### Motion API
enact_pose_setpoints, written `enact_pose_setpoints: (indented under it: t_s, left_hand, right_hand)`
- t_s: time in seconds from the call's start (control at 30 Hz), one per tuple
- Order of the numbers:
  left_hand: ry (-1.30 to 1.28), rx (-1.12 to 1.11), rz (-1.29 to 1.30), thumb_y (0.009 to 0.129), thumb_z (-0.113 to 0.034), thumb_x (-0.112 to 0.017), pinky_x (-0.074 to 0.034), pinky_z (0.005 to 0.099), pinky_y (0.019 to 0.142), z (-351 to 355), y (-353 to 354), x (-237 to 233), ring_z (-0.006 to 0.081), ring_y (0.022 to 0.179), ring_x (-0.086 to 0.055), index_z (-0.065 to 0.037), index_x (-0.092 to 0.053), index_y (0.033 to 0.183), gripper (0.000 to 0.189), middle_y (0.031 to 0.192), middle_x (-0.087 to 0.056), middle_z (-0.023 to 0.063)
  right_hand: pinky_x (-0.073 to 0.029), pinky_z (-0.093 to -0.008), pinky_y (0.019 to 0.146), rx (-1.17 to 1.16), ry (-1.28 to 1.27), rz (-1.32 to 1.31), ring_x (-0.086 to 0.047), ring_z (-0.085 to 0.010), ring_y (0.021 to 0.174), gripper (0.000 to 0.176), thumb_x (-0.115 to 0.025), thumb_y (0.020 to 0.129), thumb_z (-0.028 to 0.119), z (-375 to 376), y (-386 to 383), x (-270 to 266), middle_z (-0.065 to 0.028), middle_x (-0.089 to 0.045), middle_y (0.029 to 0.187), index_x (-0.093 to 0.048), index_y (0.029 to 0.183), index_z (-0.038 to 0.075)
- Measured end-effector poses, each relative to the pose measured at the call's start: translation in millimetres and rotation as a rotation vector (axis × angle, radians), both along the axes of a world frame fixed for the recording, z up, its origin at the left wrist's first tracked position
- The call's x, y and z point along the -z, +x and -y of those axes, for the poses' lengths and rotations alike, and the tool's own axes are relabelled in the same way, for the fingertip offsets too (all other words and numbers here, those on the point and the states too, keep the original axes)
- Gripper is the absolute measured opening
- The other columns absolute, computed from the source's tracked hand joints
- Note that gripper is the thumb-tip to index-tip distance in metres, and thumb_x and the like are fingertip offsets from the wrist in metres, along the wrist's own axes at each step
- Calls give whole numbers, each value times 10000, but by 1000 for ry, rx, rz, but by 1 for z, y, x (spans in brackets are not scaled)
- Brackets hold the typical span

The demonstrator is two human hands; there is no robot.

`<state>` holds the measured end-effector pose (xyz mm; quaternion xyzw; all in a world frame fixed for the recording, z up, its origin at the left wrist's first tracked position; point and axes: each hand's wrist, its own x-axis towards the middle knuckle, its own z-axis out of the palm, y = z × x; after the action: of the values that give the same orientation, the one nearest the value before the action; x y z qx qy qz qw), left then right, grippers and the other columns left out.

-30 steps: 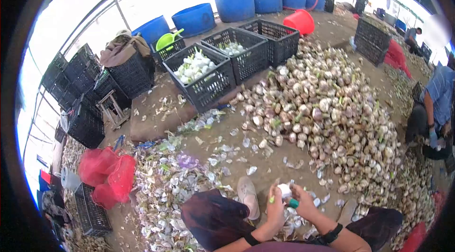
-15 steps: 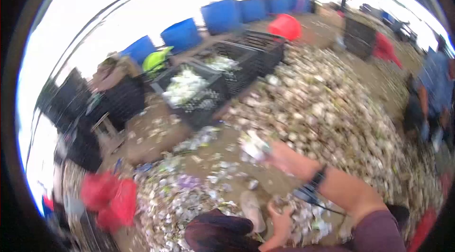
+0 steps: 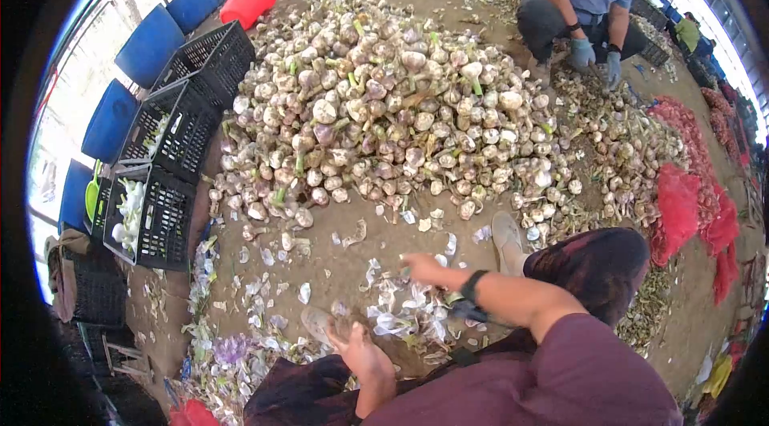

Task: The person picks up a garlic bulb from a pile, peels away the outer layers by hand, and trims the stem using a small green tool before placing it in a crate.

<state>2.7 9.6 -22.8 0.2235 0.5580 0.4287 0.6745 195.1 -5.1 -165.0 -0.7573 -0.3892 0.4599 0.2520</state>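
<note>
My left hand (image 3: 368, 355) is low at the front, thumb and fingers curled towards a small brownish garlic bulb (image 3: 340, 309) at their tips, just beside my shoe. My right hand (image 3: 424, 268) hovers over the bare ground and scattered skins, with its fingers closed; what they hold, if anything, is too small to make out. A dark band (image 3: 473, 286) circles my right wrist. Beyond both hands rises a large pile of unpeeled garlic bulbs (image 3: 384, 121). Loose garlic skins (image 3: 408, 310) lie between my feet.
Black crates (image 3: 164, 222) stand at the left, the nearest holding white garlic. Blue tubs (image 3: 152, 45) and a red bucket (image 3: 248, 1) are behind them. A gloved co-worker (image 3: 581, 5) crouches at the back right. Red net sacks (image 3: 681, 209) lie at the right.
My view has swung to the right. My right hand has drawn back from its reach towards the crates, and the white garlic no longer shows in it. A bulb now shows at my left fingertips.
</note>
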Motion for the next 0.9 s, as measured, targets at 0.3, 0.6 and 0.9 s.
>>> enact_pose_setpoints:
  t_s: [0.3, 0.6, 0.9]
  left_hand:
    - [-335, 415, 47, 813, -2, -485, -432, 276, 779, -4, 26, 53, 162, 837, -551, -28, -446, 1196, 385, 954, -566, 85]
    - [-357, 485, 55, 835, -63, -491, -405, 336, 862, -6, 31, 67, 223, 978, -527, -13, -447, 1210, 381, 1057, -555, 111]
    - [-320, 351, 557, 895, -162, -504, -465, 322, 796, -24, 7, 48, 180, 887, -553, -72, -255, 1351, 527, 1074, -529, 120]
  right_hand:
    - [-415, -434, 892, 330, -125, 723, -477, -390, 1080, 422, -594, 728, 73, 34, 148, 83, -247, -468, 1191, -485, 1128, -7]
    - [-476, -418, 759, 103, -445, 209, -591, -341, 917, 398, -626, 735, 164, 34, 141, 113, -215, -609, 978, -532, 1079, -13]
    - [-422, -335, 879, -62, 314, -343, -535, -249, 1022, 655, -746, 692, 288, 8, -32, -80, -172, -542, 1100, -443, 1194, -5]
